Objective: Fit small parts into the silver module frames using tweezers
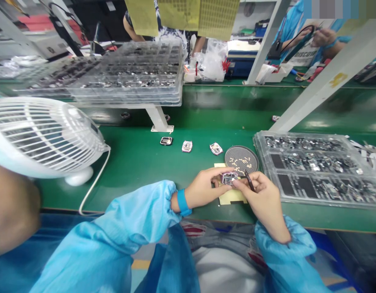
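Note:
My left hand (203,188) is closed around the edge of a small watch case (229,178), its open side up and electronic parts showing inside. Tucked in the fingers of my right hand (264,195) are black tweezers (249,181), while the right thumb presses at the case's near right edge. Beneath both hands lies a yellow pad (231,197). Just beyond them a round grey dish (241,156) holds several small pale pieces. Farther out on the green bench lie three more watch cases, a dark one (166,141), a silver one (187,146) and another silver one (216,149).
A clear compartment tray (316,201) of small parts stands on the right. On the left are a white fan (47,138) and its cord (95,183). Stacked trays (130,95) sit on a raised shelf. A slanted white post (316,77) rises at the right; co-workers are across the bench.

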`<state>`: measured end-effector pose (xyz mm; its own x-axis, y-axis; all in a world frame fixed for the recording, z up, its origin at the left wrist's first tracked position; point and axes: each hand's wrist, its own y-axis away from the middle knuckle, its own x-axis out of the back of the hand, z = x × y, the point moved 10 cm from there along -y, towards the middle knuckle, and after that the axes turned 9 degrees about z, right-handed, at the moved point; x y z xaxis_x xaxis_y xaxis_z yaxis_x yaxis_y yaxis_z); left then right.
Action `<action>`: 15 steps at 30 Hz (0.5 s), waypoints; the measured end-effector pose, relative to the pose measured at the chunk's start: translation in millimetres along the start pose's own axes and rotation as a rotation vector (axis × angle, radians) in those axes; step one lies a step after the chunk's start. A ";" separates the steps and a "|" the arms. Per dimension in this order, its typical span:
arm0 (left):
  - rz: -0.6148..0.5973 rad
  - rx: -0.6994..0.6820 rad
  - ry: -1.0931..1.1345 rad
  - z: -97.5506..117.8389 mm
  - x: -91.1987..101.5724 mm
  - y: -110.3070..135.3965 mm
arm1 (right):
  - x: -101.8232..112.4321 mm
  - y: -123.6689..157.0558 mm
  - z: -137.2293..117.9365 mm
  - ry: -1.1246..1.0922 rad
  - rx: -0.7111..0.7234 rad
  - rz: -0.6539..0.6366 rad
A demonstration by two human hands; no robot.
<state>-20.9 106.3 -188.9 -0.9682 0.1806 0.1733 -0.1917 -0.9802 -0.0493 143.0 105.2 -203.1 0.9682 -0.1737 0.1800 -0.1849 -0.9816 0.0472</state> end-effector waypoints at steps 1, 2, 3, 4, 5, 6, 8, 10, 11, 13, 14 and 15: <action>0.000 0.009 0.012 -1.3 -0.2 0.0 | 0.1 -0.2 -0.2 0.006 0.001 0.000; 0.000 0.019 0.023 -2.6 -0.4 -0.1 | 0.0 -0.3 -0.6 0.011 0.003 0.000; 0.000 0.028 0.033 -3.8 -0.6 -0.2 | -0.2 -0.4 -1.2 0.014 0.005 -0.001; 0.000 0.035 0.042 -4.8 -0.9 -0.2 | -0.5 -0.5 -1.8 0.013 0.006 -0.002; -0.002 0.041 0.051 -5.6 -1.3 -0.2 | -0.8 -0.5 -2.2 0.008 0.006 -0.002; -0.005 0.045 0.059 -5.9 -1.7 -0.2 | -1.0 -0.5 -2.2 0.001 0.003 -0.001; -0.009 0.040 0.060 -4.9 -1.9 -0.1 | -1.4 -0.6 -0.7 -0.007 -0.011 -0.001; -0.009 0.011 0.029 -0.7 -0.9 -0.3 | -2.1 -0.7 1.6 -0.009 -0.026 -0.005; -0.007 -0.012 0.003 2.4 -0.1 -0.3 | -2.3 -0.7 2.4 -0.009 -0.029 -0.005; -0.001 -0.061 -0.050 9.2 1.6 -0.3 | -2.7 -0.9 3.2 -0.017 -0.030 -0.007; 0.002 -0.084 -0.071 12.2 2.2 -0.1 | -3.1 -1.0 3.2 -0.023 -0.028 -0.008; 0.006 -0.104 -0.089 14.7 2.8 0.1 | -3.6 -1.0 3.1 -0.028 -0.028 -0.010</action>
<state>-21.2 105.5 -173.9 -0.9523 0.1623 0.2586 -0.2059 -0.9668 -0.1515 140.2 106.6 -206.8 0.9743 -0.1661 0.1521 -0.1791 -0.9809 0.0761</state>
